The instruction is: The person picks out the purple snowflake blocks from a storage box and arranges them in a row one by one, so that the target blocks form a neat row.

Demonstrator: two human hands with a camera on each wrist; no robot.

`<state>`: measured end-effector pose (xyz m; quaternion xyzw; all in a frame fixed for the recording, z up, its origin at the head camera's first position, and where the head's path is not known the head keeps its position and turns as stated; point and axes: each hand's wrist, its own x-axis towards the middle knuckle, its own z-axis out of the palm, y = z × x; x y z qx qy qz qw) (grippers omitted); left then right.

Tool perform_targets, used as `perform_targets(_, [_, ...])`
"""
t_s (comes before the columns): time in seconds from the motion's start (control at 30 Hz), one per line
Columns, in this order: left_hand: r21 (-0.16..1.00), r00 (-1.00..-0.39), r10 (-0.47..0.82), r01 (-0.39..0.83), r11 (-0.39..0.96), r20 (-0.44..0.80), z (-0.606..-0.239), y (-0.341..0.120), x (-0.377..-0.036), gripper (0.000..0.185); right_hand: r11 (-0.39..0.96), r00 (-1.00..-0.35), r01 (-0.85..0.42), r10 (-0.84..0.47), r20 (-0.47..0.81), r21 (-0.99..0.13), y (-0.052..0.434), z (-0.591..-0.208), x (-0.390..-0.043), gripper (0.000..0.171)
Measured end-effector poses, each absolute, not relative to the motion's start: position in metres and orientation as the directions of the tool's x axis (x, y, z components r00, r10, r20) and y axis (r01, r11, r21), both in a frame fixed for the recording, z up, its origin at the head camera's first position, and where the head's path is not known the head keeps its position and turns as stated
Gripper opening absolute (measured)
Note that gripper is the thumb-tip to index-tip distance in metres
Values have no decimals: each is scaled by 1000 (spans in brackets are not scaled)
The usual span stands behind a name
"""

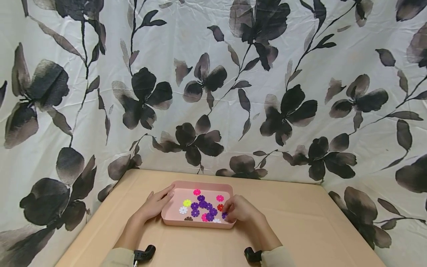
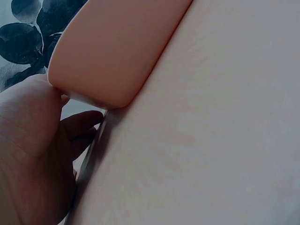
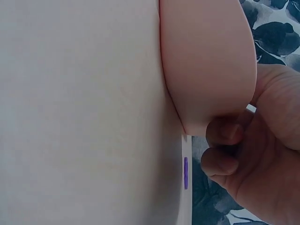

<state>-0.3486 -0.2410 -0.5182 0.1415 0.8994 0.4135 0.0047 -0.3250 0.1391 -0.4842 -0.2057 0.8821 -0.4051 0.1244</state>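
A shallow pink tray [image 1: 196,223] lies on the table with several flower-shaped pieces in it. Most are purple flower pieces [image 1: 202,204] clustered in the middle; around them lie a yellow one [image 1: 187,203], a white one [image 1: 183,210], a red one [image 1: 220,207], a brown one [image 1: 188,218] and pink ones [image 1: 197,192]. My left hand [image 1: 156,205] rests on the tray's left rim, fingers extended. Over the right rim, my right hand [image 1: 241,208] has curled fingers and pinches a purple flower piece [image 1: 224,214], partly covered by the fingertips.
A tan covering spreads over the table [image 1: 287,211]. Behind it hangs a white curtain [image 1: 233,122] with dark flowers. In the right wrist view, a thin purple piece [image 3: 186,173] lies on the table surface beyond the tray wall.
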Motion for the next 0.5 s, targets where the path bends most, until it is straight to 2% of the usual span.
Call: perform_targets(0.5, [739, -945, 309, 283, 612, 105, -512, -255, -341, 61, 568, -894, -233, -444, -56, -790, 122, -477, -299, 16])
